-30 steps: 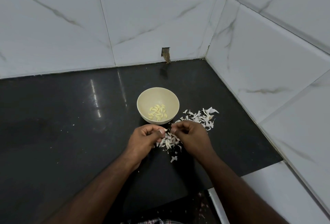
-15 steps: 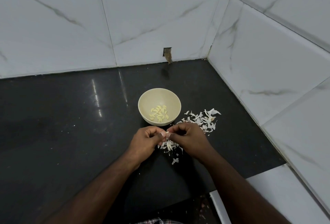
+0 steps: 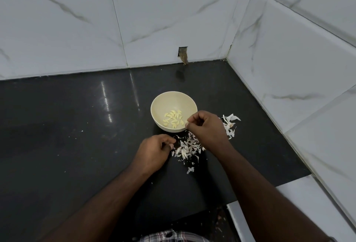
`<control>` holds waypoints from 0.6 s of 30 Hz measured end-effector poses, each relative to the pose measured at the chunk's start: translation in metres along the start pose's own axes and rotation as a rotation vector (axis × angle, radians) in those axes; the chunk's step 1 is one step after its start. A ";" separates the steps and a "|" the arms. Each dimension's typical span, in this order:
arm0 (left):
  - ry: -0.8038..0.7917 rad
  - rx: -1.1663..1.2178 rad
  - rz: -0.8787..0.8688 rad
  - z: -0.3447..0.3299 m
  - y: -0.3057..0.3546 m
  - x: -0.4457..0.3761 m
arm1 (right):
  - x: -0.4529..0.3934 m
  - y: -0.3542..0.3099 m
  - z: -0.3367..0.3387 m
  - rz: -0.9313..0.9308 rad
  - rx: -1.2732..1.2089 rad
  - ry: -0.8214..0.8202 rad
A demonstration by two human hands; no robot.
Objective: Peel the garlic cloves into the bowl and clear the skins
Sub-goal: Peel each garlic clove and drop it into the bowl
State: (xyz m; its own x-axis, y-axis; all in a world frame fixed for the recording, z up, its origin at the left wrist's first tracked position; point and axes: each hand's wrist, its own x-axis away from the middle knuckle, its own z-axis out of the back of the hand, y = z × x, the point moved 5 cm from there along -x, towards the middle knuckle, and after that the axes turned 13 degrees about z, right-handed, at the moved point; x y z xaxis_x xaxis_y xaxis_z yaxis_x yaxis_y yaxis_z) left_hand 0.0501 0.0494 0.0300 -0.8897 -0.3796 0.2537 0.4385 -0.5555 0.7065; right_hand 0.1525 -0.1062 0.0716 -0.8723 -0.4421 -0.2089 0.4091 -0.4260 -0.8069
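Cream bowl (image 3: 174, 99); right hand (image 3: 207, 129) pinches something unclear at its rim; left hand (image 3: 154, 150) curled, seemingly empty.

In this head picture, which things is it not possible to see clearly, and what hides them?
- Head view: whether the right hand at the bowl rim pinches a clove; its curled fingers cover it.
- Whether the left hand holds anything; its grip faces away.
- Skins under the right hand are covered.
- Count of peeled cloves: too small.
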 end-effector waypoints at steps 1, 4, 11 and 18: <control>0.005 -0.027 -0.012 0.000 0.000 0.000 | -0.003 -0.003 -0.001 0.017 0.025 -0.007; -0.011 -0.111 -0.061 -0.005 -0.001 0.000 | -0.006 -0.007 -0.001 0.049 0.053 -0.014; -0.012 -0.258 -0.116 -0.027 0.006 0.004 | 0.021 0.024 -0.003 -0.011 0.179 -0.185; 0.012 -0.332 -0.114 -0.036 0.008 0.005 | 0.041 0.038 -0.010 -0.047 0.240 -0.277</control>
State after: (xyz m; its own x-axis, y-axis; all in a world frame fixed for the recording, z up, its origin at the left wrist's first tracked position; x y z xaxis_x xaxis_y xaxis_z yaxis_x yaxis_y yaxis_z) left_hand 0.0538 0.0159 0.0130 -0.9347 -0.3087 0.1762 0.3554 -0.8045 0.4759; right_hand 0.1297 -0.1330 0.0270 -0.7995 -0.6006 0.0093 0.4503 -0.6095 -0.6524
